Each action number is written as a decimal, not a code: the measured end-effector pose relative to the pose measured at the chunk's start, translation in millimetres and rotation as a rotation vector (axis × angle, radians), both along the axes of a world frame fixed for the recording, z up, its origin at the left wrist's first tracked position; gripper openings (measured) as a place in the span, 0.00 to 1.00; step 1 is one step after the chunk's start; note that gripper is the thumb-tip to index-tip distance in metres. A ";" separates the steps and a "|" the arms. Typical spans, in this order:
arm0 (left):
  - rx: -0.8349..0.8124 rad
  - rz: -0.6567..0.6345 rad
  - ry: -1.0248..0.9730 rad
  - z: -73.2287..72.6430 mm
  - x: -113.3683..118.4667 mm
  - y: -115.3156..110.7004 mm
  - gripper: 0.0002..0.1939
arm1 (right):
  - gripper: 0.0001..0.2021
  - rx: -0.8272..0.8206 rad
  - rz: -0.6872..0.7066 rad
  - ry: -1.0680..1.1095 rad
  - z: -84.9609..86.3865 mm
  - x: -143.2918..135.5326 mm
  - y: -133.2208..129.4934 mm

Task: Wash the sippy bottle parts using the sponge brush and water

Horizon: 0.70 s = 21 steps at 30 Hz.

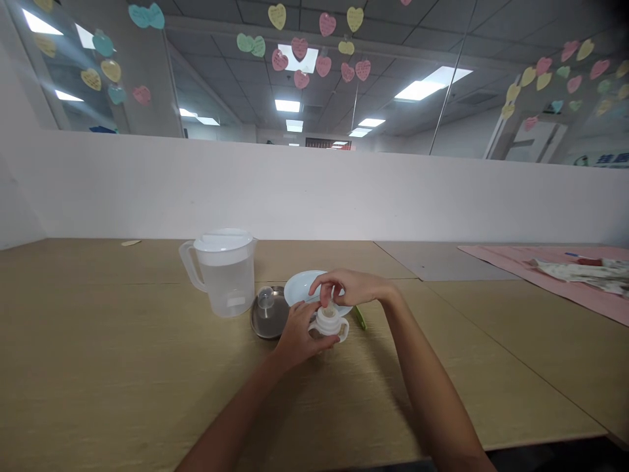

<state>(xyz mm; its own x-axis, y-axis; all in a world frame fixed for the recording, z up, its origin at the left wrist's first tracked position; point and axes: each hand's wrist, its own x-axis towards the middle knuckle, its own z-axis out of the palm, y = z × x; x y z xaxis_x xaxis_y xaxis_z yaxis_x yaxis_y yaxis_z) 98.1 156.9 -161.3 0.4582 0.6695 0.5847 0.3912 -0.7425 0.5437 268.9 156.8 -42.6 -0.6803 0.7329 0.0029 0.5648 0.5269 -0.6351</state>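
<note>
A baby bottle [328, 321] with a white collar and two side handles is held upright above the table. My left hand [301, 333] is closed around it from the left, with the thumb across its front. From above, my right hand [339, 288] bends down with its fingertips closed on the clear nipple [329, 308] at the bottle's top. A clear dome-shaped cap [266, 299] stands on a round metal tray [260, 333], just left of my hands. Behind them lies a pale blue-white plate [299, 283], partly covered by my fingers.
A lidded clear plastic pitcher [227, 275] stands at the left. A slim green object [360, 318] lies right of the plate. At the far right, a pink cloth [521, 265] carries whitish fabric [580, 270]. A low white wall [304, 190] closes off the table's back.
</note>
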 end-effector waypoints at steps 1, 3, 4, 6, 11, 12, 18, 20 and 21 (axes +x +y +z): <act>0.001 0.000 0.001 0.0 0.0 0.0 0.27 | 0.28 0.001 -0.004 -0.002 -0.1 0.1 -0.3; -0.005 0.000 0.007 0.5 0.0 -0.7 0.27 | 0.27 0.006 -0.027 -0.018 0.0 -0.1 -1.3; -0.011 0.000 0.011 1.1 0.0 -1.3 0.27 | 0.26 0.014 -0.043 -0.029 0.1 -0.5 -1.9; -0.025 -0.001 0.017 2.6 -0.2 -2.6 0.26 | 0.24 0.040 -0.077 -0.058 0.2 -1.5 -3.2; -0.017 -0.004 -0.003 3.0 -0.5 -3.3 0.29 | 0.21 0.106 -0.192 -0.182 0.0 -5.8 -4.8; -0.008 -0.003 -0.010 2.3 -0.5 -3.0 0.29 | 0.21 0.109 -0.211 -0.206 0.0 -7.1 -5.0; 0.039 0.002 -0.008 -0.4 0.1 -1.6 0.28 | 0.18 0.007 -0.277 -0.246 0.3 -15.3 -6.9; 0.033 0.003 0.002 0.3 0.1 -2.2 0.27 | 0.16 -0.010 -0.283 -0.252 0.6 -16.5 -8.0; 0.028 0.003 0.004 0.8 0.0 -2.6 0.27 | 0.16 -0.014 -0.290 -0.254 0.9 -16.5 -8.5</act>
<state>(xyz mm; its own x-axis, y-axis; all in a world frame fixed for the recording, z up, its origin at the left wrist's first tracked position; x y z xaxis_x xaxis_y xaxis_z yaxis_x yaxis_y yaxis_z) 98.0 154.3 -160.4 0.4590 0.6544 0.6009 0.3955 -0.7562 0.5213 252.4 148.3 -41.7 -0.4221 0.8940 -0.1503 0.8297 0.3142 -0.4613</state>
